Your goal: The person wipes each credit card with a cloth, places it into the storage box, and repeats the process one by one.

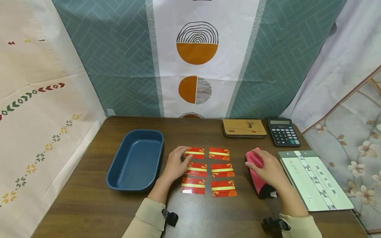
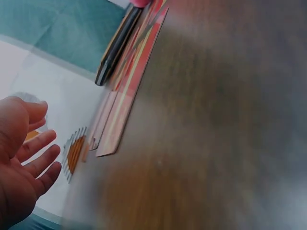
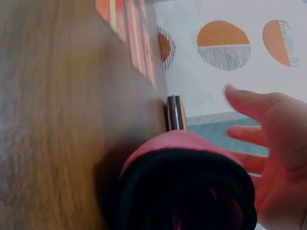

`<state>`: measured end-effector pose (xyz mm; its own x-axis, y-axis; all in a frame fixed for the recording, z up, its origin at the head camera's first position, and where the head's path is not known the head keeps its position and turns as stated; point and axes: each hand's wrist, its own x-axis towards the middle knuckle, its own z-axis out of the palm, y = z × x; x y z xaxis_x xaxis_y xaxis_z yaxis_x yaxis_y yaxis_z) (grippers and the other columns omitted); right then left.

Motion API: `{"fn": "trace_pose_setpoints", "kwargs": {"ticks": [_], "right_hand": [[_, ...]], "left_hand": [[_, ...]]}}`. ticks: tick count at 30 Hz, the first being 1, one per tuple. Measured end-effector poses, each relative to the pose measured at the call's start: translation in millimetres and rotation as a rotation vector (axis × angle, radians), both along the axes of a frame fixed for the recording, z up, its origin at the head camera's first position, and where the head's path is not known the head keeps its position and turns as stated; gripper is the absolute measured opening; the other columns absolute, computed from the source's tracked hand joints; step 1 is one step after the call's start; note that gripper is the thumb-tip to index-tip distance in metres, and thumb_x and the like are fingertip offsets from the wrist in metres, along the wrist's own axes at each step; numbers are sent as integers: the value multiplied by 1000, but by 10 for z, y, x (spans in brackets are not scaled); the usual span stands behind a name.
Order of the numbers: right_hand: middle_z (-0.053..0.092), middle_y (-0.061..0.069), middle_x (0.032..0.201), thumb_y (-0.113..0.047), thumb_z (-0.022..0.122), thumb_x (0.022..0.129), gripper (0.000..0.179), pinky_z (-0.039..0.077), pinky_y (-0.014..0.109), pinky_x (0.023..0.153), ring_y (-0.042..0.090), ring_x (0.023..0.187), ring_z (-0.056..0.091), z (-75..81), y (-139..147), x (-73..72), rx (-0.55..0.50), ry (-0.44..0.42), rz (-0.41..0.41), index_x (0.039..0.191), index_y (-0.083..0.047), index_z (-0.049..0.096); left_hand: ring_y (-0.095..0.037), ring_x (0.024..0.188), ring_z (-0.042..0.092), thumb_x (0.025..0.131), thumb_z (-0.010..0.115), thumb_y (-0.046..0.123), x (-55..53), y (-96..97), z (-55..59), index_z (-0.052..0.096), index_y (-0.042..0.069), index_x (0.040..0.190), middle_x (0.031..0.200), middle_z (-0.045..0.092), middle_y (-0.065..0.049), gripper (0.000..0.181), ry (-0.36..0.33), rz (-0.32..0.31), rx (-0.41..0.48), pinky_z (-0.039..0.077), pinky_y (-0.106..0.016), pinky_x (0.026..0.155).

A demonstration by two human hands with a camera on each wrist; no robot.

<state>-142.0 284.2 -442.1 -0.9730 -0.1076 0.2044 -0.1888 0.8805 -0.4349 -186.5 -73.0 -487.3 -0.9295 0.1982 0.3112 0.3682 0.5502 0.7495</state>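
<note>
Because six red rectangular cards with yellow stripes [image 1: 223, 170] lie flat in two columns of three, slightly apart, each one shows its printed side; the spacing seems meant to keep them separate and easy to pick up. They sit mid-scene on the brown wood-grained surface [image 1: 89, 190]. The left hand [image 1: 175, 165] is bent over the far card of the left column, its grip released, fingers loosely parted and holding nothing, a pose that probably allows a pinch at the card's edge. To the right of the cards lies a soft pink fabric pouch with a black rim [image 1: 257, 181], its mouth turned to the near side, perhaps for easy reach inside. The right hand [image 1: 271, 167] arches over it, thumb and fingers spread, grip released; whether a fingertip touches the fabric I cannot tell. A deep blue rectangular tray [image 1: 161, 148] stands at left, while a tan flat case [image 1: 244, 127], a black calculator [image 1: 283, 132] and a pale green notepad [image 1: 315, 181] sit far and right, likely kept aside to leave both hands room.
</note>
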Motion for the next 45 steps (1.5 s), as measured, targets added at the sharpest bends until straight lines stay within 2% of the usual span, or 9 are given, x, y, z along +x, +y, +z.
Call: {"fn": "trace_pose_setpoints", "kwargs": {"ticks": [4,8,10,14,18,29,36,40,45], "right_hand": [[46,34,141,-33,86,81,80,49,67,93,51,120,48,-44,61,-8,29,-155,22,142,4,50],[41,33,145,-29,90,76,86,39,73,103,54,130,40,-96,125,-7,17,-219,20,143,5,49],[42,33,144,-28,90,76,85,38,73,103,53,129,41,-117,151,-6,12,-217,23,142,6,50],[44,33,143,-28,90,77,83,40,72,102,53,127,43,-154,180,-13,3,-206,24,142,5,51],[43,33,144,-29,89,78,83,41,71,101,53,126,44,-185,187,-12,0,-210,27,142,4,50],[41,34,146,-27,88,79,80,38,71,105,54,130,41,-204,197,-19,4,-185,35,142,5,51],[36,32,152,-29,86,82,83,39,73,103,55,131,39,-213,195,4,-15,-227,38,147,3,46],[34,31,153,-32,85,82,86,41,72,101,54,132,38,-230,197,21,-15,-254,28,149,2,43],[33,32,150,-20,88,78,87,39,70,105,52,131,37,-231,211,18,-40,-232,24,146,8,43]], "left_hand": [[-33,120,58,93,75,14,-120,37,-98,68,2,128,128,64,-13,37,-44,30,4,48,-51,104],[-32,120,57,90,78,14,-199,58,-173,68,4,128,129,63,-12,40,-110,56,10,50,-50,103],[-33,120,57,90,79,13,-231,62,-197,67,3,127,130,63,-13,41,-118,61,15,50,-50,103],[-37,120,58,85,82,9,-287,54,-221,68,0,125,128,64,-17,43,-88,67,19,46,-52,106],[-38,121,56,81,85,8,-316,33,-235,68,1,126,130,65,-17,49,-118,73,16,43,-52,107],[-36,117,54,82,85,11,-374,74,-180,68,3,128,130,64,-16,49,-139,39,-134,44,-51,105],[-35,115,49,83,85,19,-366,80,-147,66,10,130,128,63,-13,52,-143,81,-217,40,-52,100],[-37,115,49,82,86,16,-359,94,-138,64,7,131,125,58,-16,55,-170,87,-186,40,-54,102],[-36,111,52,81,81,-4,-354,125,-134,58,5,138,123,48,-17,62,-172,63,-43,49,-49,98]]}}
